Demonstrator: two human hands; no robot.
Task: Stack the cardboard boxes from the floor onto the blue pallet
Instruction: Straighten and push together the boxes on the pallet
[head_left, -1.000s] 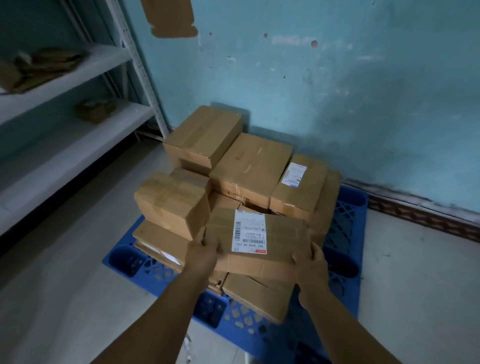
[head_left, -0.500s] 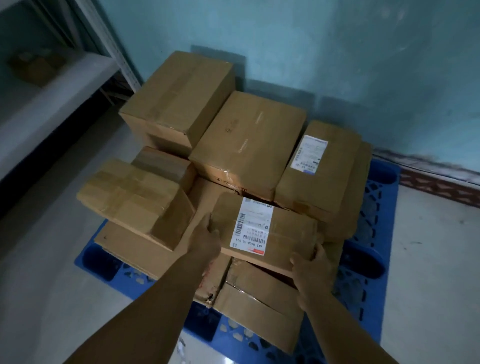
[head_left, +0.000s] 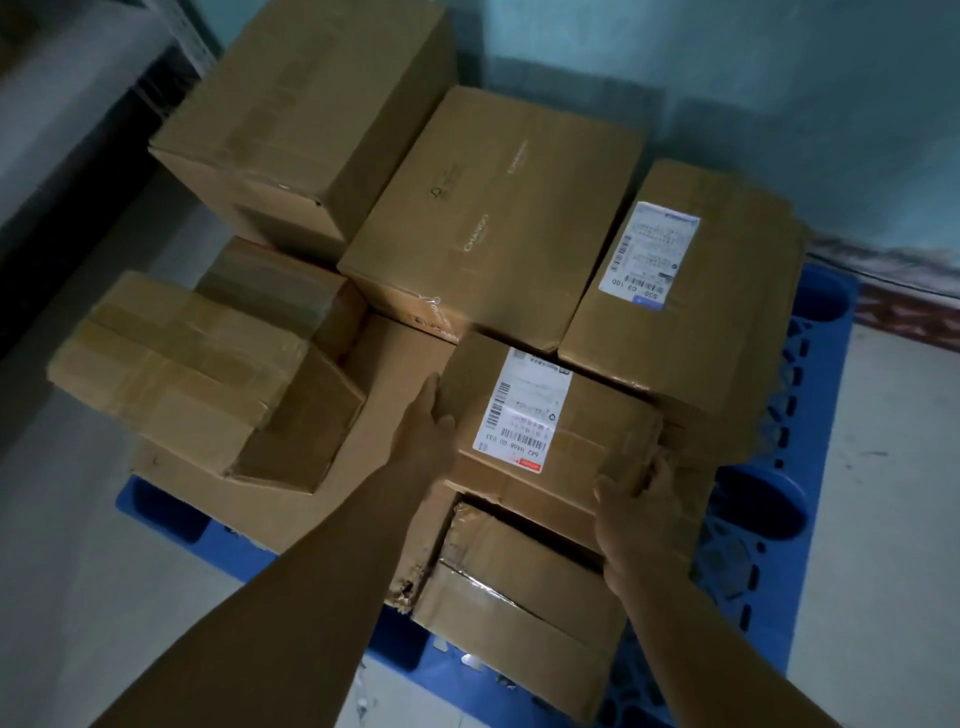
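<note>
Both hands are on the labelled box, which sits on top of the stack near the front right of the blue pallet. The left hand lies flat against the box's left side, fingers straight and together. The right hand has the box by its near right corner, fingers curled round the edge and the thumb on the near face. The box rests partly on a flat box that spans the pallet's front left, and partly on a taped box at the pallet's front edge, whose near left corner is torn.

Just behind the labelled box, touching or nearly so, stands a wide box with faint printing on its lid. To the right of that, along the pallet's right side, is a long box carrying its own white shipping label; the cardboard beneath it looks crumpled at the edge. At the back left corner sits a tall box, the highest of the lot. At the left edge, a heavily taped box lies tilted on the flat box and overhangs it leftward, with a smaller box tucked behind it.

The pallet stands on a pale floor against a turquoise wall.
</note>
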